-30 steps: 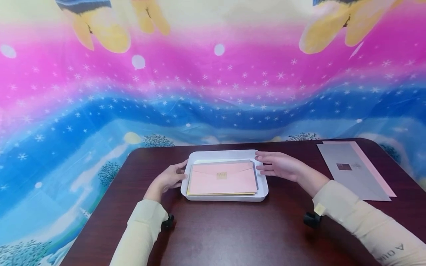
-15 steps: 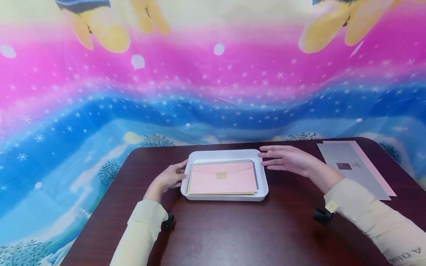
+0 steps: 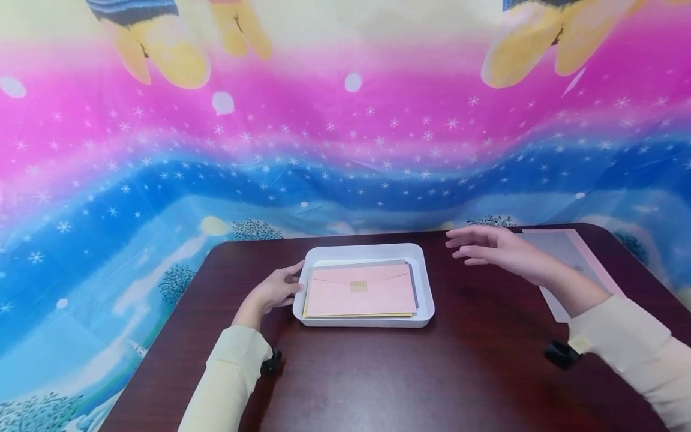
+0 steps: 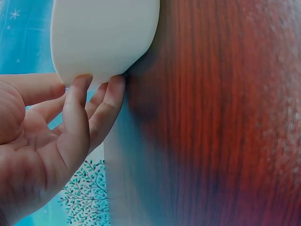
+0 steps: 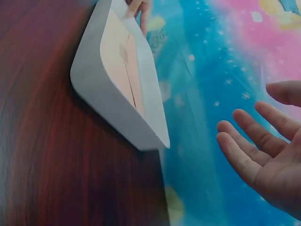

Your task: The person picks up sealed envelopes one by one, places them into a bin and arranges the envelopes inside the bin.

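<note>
A shallow white tray (image 3: 363,322) stands on the dark table, bearing a stack of envelopes. On top lies a pink envelope (image 3: 345,300) with a gold patch on its flap; yellow and grey edges show beneath. My left hand (image 3: 276,290) holds the tray's left end; in the left wrist view its thumb (image 4: 76,101) and fingertips meet the white wall. To the right of the tray, apart from it, my right hand (image 3: 493,246) hovers with spread, gently bent fingers and nothing in them. The right wrist view shows that palm beside the tray's end.
At the table's right lie a grey envelope (image 3: 561,255) and a pink one (image 3: 596,264) under it, partly hidden by my right forearm. A printed cloth (image 3: 345,132) hangs behind the table's (image 3: 356,384) far edge. Each wrist bears a small black device (image 3: 562,354).
My right hand has left the tray's right rim and moved to the right, now covering part of the grey envelope. The left hand and the tray have stayed in place.
</note>
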Tool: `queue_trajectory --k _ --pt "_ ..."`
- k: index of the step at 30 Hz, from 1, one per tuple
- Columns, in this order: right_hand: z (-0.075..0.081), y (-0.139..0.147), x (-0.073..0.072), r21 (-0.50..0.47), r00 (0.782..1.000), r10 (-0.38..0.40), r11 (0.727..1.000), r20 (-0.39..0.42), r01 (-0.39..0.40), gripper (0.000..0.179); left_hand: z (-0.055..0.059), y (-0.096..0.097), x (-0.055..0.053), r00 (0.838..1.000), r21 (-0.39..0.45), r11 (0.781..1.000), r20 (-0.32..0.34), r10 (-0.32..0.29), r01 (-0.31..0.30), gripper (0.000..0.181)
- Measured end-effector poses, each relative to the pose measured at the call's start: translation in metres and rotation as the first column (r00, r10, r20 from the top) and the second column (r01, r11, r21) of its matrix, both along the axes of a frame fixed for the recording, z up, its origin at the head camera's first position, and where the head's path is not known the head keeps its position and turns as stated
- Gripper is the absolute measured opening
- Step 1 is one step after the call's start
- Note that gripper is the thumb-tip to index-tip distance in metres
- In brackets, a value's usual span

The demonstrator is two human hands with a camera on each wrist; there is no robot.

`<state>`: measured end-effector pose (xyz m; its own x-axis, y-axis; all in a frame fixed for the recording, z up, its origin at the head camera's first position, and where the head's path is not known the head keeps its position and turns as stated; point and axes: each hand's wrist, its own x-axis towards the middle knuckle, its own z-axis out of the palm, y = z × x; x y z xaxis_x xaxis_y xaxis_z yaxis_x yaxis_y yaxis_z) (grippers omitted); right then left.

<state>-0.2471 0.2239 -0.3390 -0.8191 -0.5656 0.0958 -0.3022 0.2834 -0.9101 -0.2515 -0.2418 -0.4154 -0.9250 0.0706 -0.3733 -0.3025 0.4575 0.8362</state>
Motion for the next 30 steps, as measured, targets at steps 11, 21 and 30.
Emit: queue_trajectory --k 11,21,30 --pt "-0.006 0.039 0.011 0.293 0.935 -0.102 0.933 -0.341 0.208 0.039 -0.001 -0.002 0.0 1.0 0.011 1.0 -0.002 -0.005 0.005 0.068" --pt "-0.021 0.089 0.016 0.481 0.919 -0.188 0.805 -0.348 0.347 0.051 0.0 -0.001 0.0 1.0 0.008 1.0 -0.004 -0.011 0.011 0.068" --pt "-0.042 0.136 0.02 0.578 0.892 -0.284 0.684 -0.352 0.446 0.058 -0.001 0.0 0.0 1.0 -0.008 1.0 0.0 -0.008 0.008 0.068"
